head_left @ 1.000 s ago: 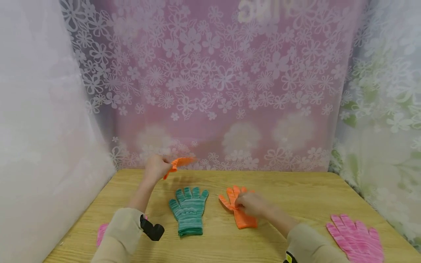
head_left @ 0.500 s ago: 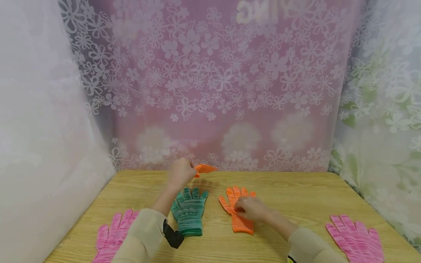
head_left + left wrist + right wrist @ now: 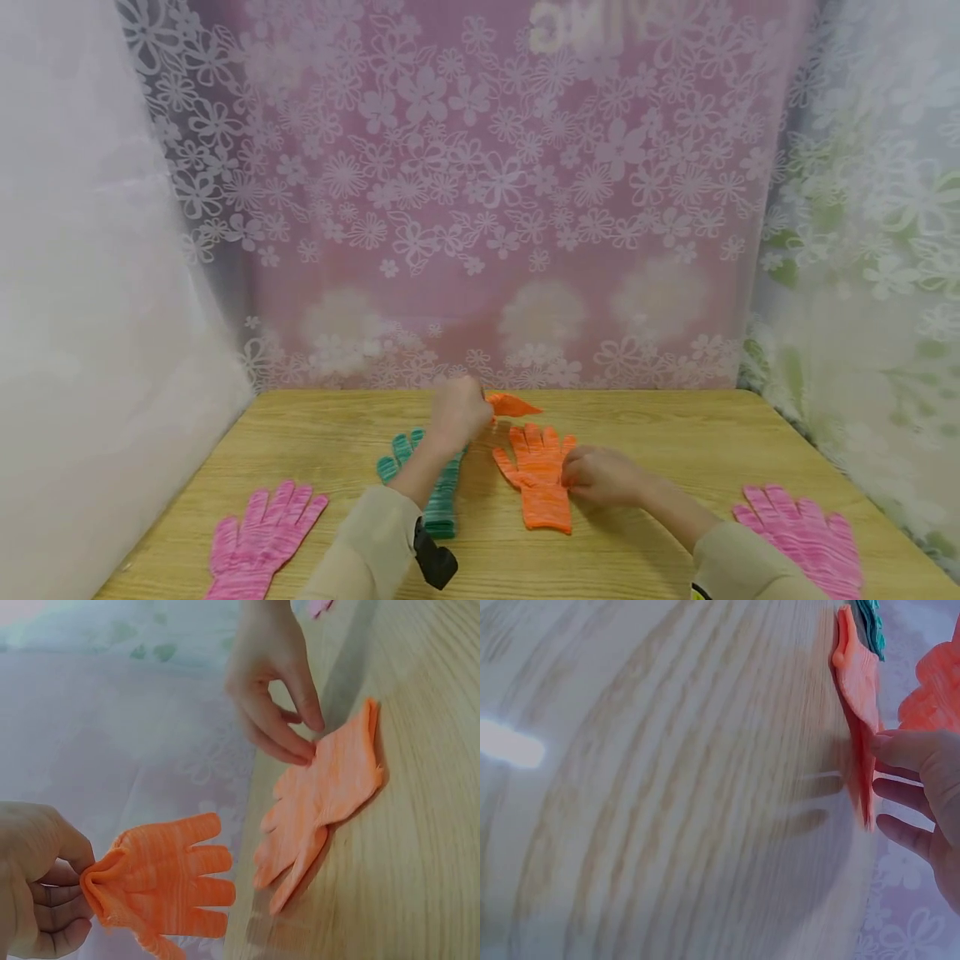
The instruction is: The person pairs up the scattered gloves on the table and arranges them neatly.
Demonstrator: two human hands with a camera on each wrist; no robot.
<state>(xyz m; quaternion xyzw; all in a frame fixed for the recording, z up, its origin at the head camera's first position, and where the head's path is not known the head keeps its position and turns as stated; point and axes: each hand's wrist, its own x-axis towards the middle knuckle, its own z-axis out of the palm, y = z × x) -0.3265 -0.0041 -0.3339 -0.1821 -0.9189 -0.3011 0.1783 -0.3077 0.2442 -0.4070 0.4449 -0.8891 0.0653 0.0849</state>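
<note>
- the left hand [image 3: 459, 410] has thumb and fingers pinched together on the cuff of the held orange glove [image 3: 172, 870], clear of the table [image 3: 645, 417].
- the right hand [image 3: 607, 477], at three o'clock of the flat orange glove [image 3: 543, 475], keeps thumb and index narrow against its edge, other fingers apart; gripping or merely touching, i cannot tell.
- the flat one lies with fingers toward twelve o'clock, the held one at its eleven.
- the green glove [image 3: 442, 500] lies at its nine, partly behind the left forearm.
</note>
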